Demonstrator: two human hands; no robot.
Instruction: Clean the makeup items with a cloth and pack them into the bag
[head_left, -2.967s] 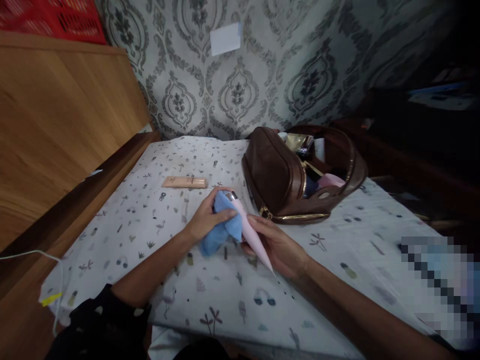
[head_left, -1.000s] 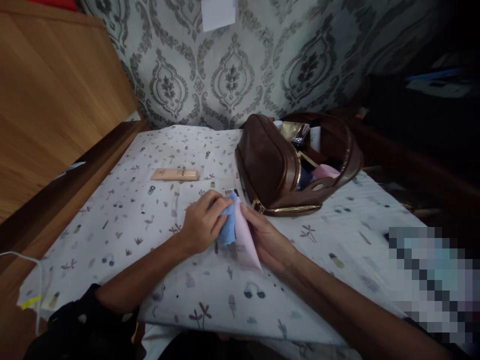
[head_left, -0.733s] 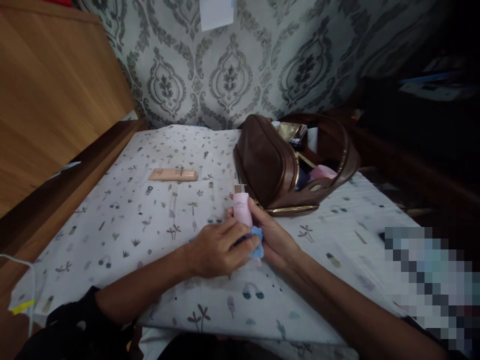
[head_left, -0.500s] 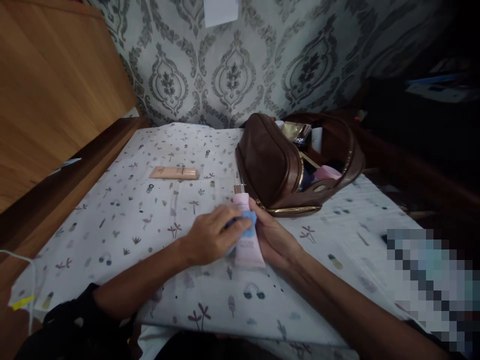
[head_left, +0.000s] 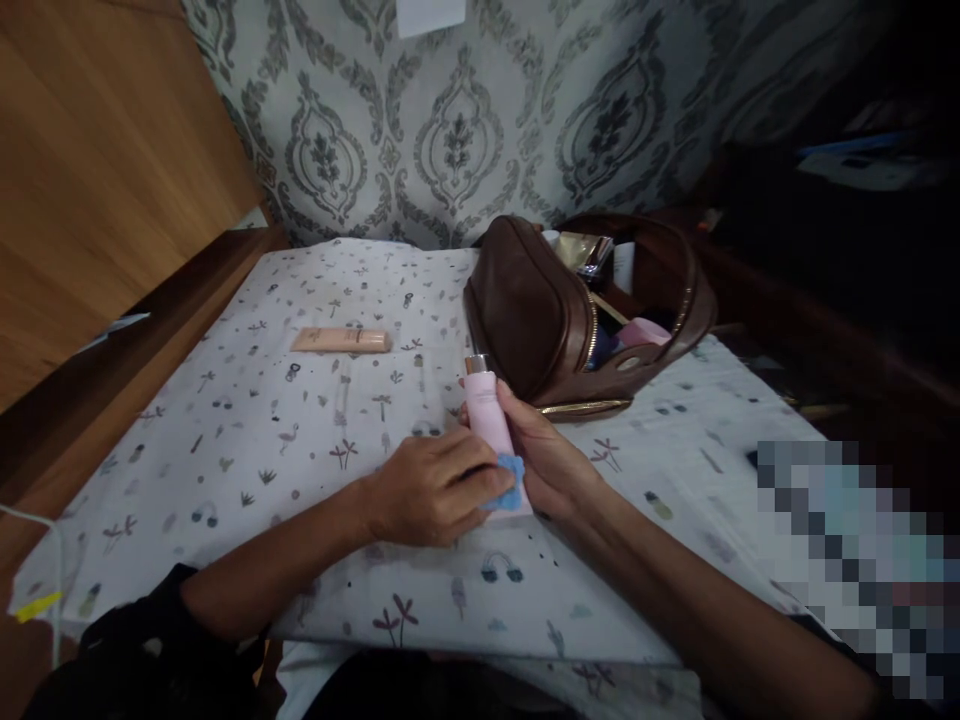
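Note:
A pale pink squeeze tube (head_left: 487, 408) with a shiny silver cap is held in my right hand (head_left: 551, 460), whose fingers wrap its right side and back. My left hand (head_left: 435, 487) is closed on a small blue cloth (head_left: 511, 482), pressing it against the tube's lower, flat end. The cap points away from me, toward the wall. Farther off to the left, a peach-coloured tube (head_left: 341, 340) lies on its side on the patterned table cover (head_left: 300, 430).
An open brown cosmetic bag (head_left: 525, 300) stands just beyond my right hand, its gold zip undone and several cosmetics inside. Patterned wallpaper (head_left: 457, 140) rises behind the table. A wooden panel (head_left: 97, 170) stands at the left, and a white cable (head_left: 52, 560) hangs near the left edge.
My left hand has slid the blue cloth down the pink tube, from its middle to its flat end. The view has shifted slightly.

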